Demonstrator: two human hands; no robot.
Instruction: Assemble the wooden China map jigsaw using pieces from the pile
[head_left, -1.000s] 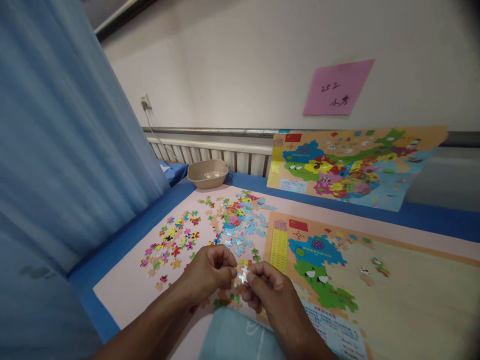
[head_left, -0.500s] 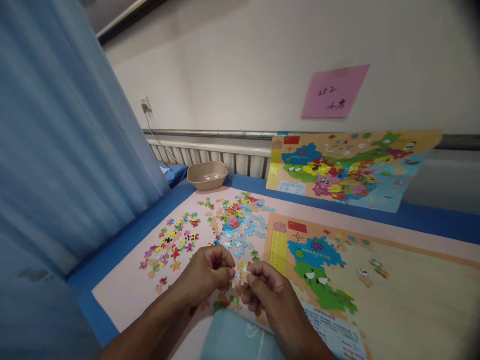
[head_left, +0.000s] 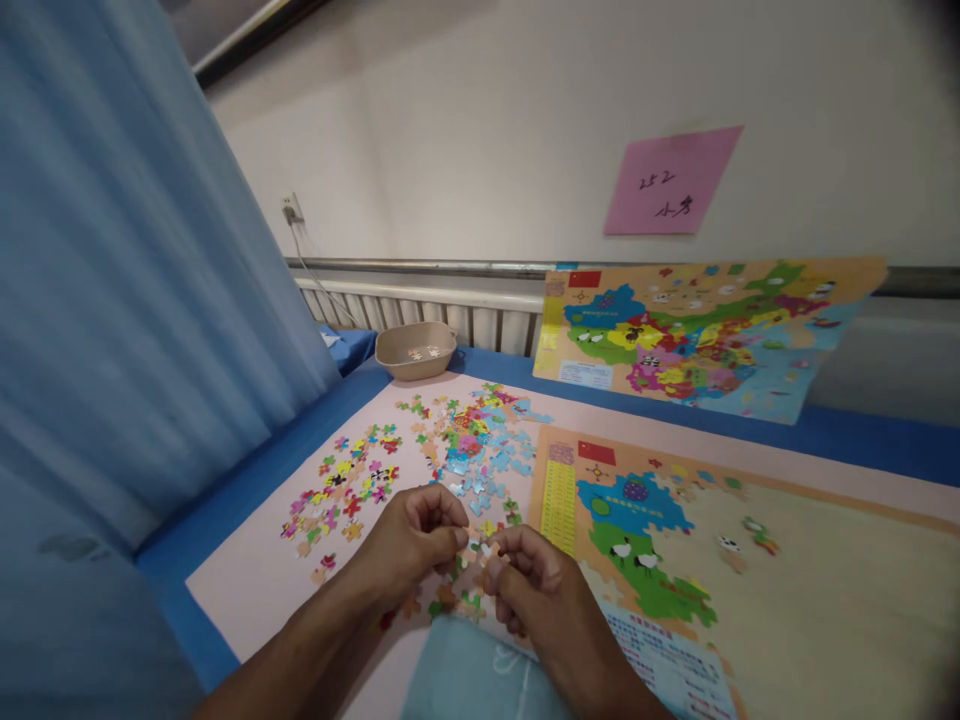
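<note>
Over the scattered jigsaw pieces, my left hand (head_left: 420, 540) and my right hand (head_left: 534, 590) face each other with their fingertips close. Thumb and forefinger of the left are pinched on a small pale puzzle piece (head_left: 471, 548). My right hand pinches another pale, orange-edged puzzle piece (head_left: 493, 552). Whether the two pieces touch I cannot tell. Right of my hands lies the partly filled map puzzle board (head_left: 825, 580), its left side showing blue and green regions with sheep. A panda piece and a colourful piece lie loose on its bare area.
Loose puzzle pieces (head_left: 349, 480) spread over the pink sheet (head_left: 247, 580) at left. A beige basket (head_left: 416, 365) with a few pieces stands behind. The printed map picture (head_left: 697, 340) leans against the wall. A pale blue item (head_left: 472, 680) lies in front, a curtain (head_left: 150, 250) hangs left.
My hands stay nearly in place. The fingers have shifted slightly, and the held pieces have turned so more of their pale surfaces shows.
</note>
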